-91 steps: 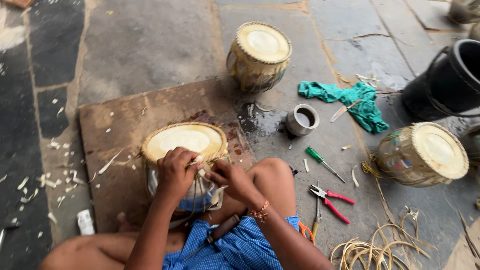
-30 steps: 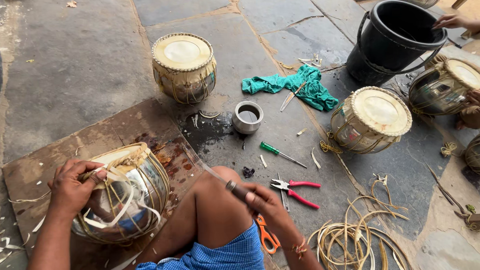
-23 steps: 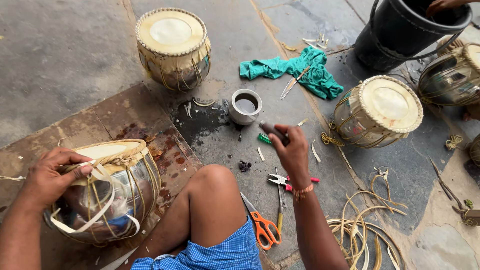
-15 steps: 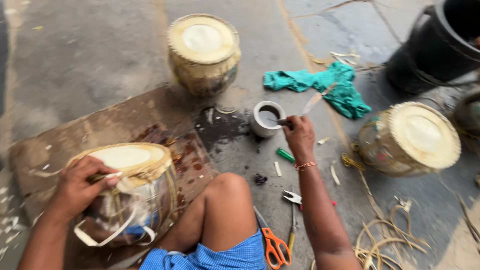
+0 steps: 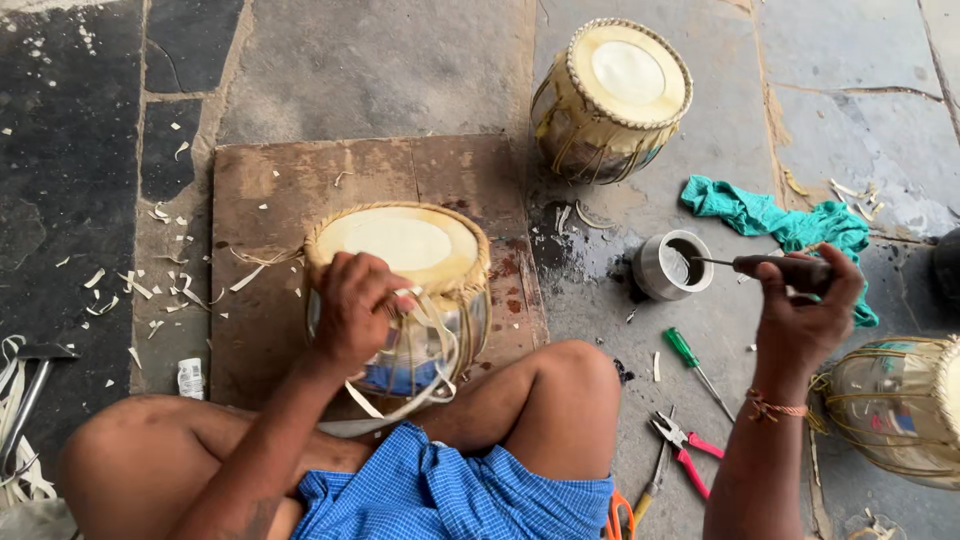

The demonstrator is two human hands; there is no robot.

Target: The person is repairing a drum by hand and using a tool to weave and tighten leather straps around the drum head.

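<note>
The right hand (image 5: pixel 800 310) is clamped on a dark-handled thin metal tool (image 5: pixel 770 267), its long axis level, tip dipping into the small grey metal cup (image 5: pixel 675 265) just left of that hand. The left hand (image 5: pixel 355 305), farther from the cup, grips the cream-skinned strapped drum (image 5: pixel 400 290).

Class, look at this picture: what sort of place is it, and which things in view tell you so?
Probably an informal floor workshop for making or repairing drums. A person sits on stone paving, the left hand on a strap-laced drum, with finished drums and pliers nearby.
</note>
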